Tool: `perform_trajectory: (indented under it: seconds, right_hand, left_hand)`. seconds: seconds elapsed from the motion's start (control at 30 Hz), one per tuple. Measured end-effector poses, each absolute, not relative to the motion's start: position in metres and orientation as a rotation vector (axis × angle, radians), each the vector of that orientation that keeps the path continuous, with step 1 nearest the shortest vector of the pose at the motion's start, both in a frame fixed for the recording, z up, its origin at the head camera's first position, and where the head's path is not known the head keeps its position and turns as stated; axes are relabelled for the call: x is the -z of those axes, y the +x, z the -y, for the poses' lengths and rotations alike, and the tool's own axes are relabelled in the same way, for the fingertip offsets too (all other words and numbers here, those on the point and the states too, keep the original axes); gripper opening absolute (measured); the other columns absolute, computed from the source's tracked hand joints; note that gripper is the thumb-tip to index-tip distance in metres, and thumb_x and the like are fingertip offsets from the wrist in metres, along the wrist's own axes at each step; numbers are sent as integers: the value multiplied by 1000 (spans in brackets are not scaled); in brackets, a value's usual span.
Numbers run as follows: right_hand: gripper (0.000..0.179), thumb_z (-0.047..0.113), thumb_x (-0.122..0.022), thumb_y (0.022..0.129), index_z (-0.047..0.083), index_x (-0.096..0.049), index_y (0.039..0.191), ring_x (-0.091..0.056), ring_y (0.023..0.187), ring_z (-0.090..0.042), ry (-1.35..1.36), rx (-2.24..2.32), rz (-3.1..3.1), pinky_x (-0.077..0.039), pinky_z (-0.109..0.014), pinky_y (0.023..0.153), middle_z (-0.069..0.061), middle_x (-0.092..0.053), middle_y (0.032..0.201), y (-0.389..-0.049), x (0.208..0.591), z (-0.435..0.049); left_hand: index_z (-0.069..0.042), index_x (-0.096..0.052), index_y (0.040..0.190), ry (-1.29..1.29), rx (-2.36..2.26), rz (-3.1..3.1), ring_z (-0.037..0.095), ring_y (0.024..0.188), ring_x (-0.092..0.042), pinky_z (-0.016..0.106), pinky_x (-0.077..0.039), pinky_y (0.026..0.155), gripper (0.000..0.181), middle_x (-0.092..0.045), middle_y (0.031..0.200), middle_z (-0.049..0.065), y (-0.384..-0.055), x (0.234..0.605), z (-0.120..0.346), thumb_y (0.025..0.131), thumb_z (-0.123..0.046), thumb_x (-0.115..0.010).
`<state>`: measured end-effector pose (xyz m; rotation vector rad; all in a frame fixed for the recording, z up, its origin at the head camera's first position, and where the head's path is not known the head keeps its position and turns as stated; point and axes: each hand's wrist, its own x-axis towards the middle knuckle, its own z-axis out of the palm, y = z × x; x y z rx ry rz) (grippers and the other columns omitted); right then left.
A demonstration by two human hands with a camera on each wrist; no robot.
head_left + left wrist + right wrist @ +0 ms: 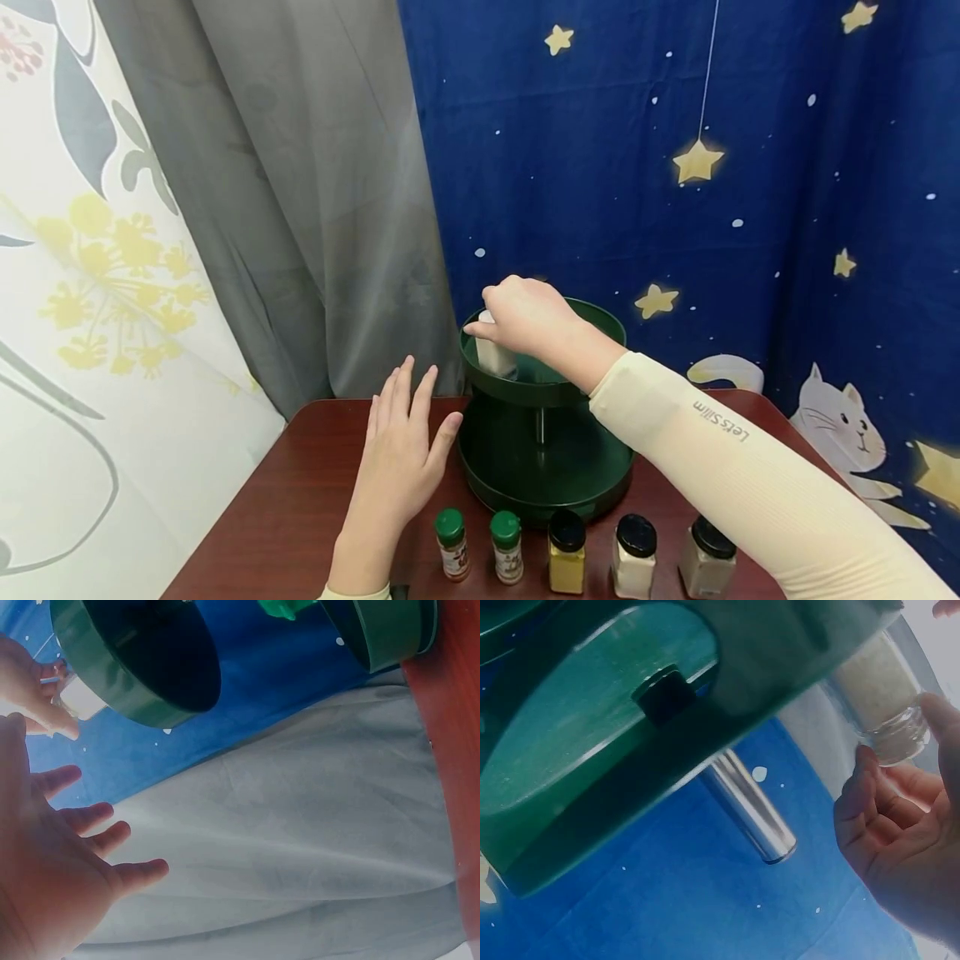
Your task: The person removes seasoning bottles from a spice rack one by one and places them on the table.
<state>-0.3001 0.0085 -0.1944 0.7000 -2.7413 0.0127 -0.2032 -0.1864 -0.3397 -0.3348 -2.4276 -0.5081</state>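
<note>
My right hand (528, 315) pinches a clear jar of white seasoning (495, 357) by its top end, with the jar's lower part inside the rim of the upper tier of a dark green two-tier stand (551, 479). In the right wrist view, pale grains fill the jar (877, 682), and thumb and fingertips grip it from opposite sides. My left hand (401, 446) hovers left of the stand, fingers spread and nothing in them. The left wrist view shows this hand (60, 862) apart from the stand's green wall (112, 675).
Along the front of the red-brown table (292, 492) stand two green-capped shakers (453, 558), a black-lidded jar of yellow powder (566, 567) and two black-lidded jars of pale seasoning (635, 571). A grey curtain (300, 208) and a starry blue curtain (585, 167) hang behind.
</note>
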Motion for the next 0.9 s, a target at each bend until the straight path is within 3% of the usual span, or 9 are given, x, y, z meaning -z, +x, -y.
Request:
perform_trajectory:
  seconds: [0.3, 0.57, 0.73, 0.9]
  right_hand:
    - [48, 53, -65, 104, 7, -73, 112, -68, 73, -17, 643, -116, 2749, -59, -33, 66, -6, -68, 88, -303, 184, -12]
    - [58, 54, -63, 104, 5, -68, 134, -72, 88, -20, 680, -175, 2669, -62, -34, 74, -12, -74, 112, -292, 158, -11]
    - [45, 51, -64, 105, 8, -71, 116, -69, 87, -18, 759, -273, 2593, -61, -31, 72, -7, -73, 106, -278, 143, -4]
    - [42, 51, -64, 105, 9, -72, 109, -67, 86, -16, 835, -286, 2579, -59, -29, 72, -4, -72, 102, -264, 137, 8]
  left_hand:
    - [-15, -37, 166, -313, 521, 2439, 41, 164, -23, 73, -20, 129, 69, -22, 178, 13, -203, 337, 192, 110, -51, -52]
    - [-15, -36, 167, -287, 523, 2442, 41, 164, -22, 75, -20, 128, 69, -21, 178, 14, -199, 334, 199, 111, -52, -50]
    - [-14, -36, 167, -255, 537, 2446, 42, 164, -20, 76, -18, 127, 68, -20, 178, 14, -193, 329, 206, 111, -52, -49]
    - [-12, -36, 166, -225, 542, 2412, 45, 163, -20, 78, -20, 125, 66, -22, 177, 17, -189, 322, 215, 112, -49, -48]
